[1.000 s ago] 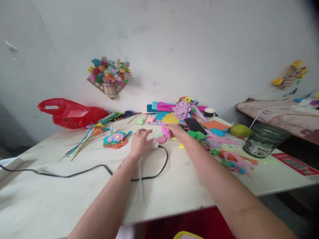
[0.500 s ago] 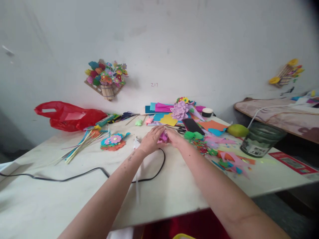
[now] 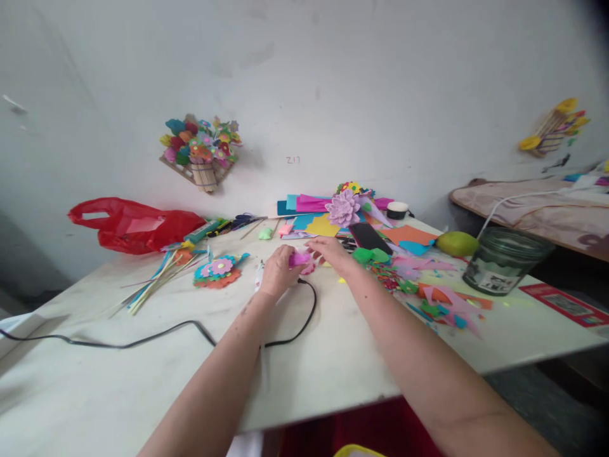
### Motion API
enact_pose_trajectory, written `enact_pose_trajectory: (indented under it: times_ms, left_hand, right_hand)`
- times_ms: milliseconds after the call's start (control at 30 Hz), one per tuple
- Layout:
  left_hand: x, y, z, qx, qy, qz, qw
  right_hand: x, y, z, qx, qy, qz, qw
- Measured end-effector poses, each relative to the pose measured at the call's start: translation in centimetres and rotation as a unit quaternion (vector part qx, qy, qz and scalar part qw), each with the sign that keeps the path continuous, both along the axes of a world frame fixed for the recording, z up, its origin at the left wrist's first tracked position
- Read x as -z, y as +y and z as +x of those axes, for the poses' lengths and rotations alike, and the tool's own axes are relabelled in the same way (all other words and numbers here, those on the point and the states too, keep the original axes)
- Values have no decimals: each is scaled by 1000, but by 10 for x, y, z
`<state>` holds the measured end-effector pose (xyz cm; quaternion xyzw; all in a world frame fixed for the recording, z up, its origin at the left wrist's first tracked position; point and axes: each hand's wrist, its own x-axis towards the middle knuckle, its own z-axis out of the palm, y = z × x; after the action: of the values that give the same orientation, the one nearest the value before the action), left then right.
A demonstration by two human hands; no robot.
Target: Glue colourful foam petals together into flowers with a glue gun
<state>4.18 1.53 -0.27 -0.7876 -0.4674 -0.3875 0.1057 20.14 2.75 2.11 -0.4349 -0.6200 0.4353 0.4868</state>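
Near the middle of the white table [image 3: 342, 355], my left hand [image 3: 281, 270] is closed around a pink-purple piece [image 3: 299, 259], blurred by motion. My right hand [image 3: 328, 251] is just right of it, its fingers bent and apart, thumb and fingertips near the piece's edge; I see nothing held in it. A black cable [image 3: 311, 317] curves below my hands. Left of my left hand lies a partly hidden white tool [image 3: 259, 273]. Further left are stacked scalloped foam flowers [image 3: 219, 266].
A red plastic bag [image 3: 137, 225] and thin strips [image 3: 152, 282] lie left. Behind are foam sheets [image 3: 318, 204], a lilac flower [image 3: 343, 208] and a dark phone [image 3: 370, 238]. At right are foam scraps [image 3: 457, 304], a green fruit [image 3: 457, 243] and a glass jar [image 3: 504, 260].
My hands have moved apart; my right hand has opened and drawn back from the pink-purple piece, which now shows more. My left hand has shifted slightly left. The view has shifted slightly.
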Motion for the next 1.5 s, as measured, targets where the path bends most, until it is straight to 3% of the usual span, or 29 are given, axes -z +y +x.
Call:
enact_pose_trajectory:
  times_ms: [167,300,867,1167,1500]
  left_hand:
    - [3,-1,-3,13,-20,-25,999]
    - [2,0,-5,30,-33,-27,999]
    - [1,2,-11,47,-14,-34,998]
    - [-10,-8,-9,-23,83,-17,996]
    - [-17,-14,-11,-43,113,-10,993]
  right_hand:
    - [-7,0,13,-10,-38,149,988]
    - [-10,-3,15,-65,-74,191,977]
    - [-5,-1,15,-76,-100,149,981]
    - [-8,-4,11,-68,-98,152,981]
    - [-7,-7,5,-82,-39,107,990]
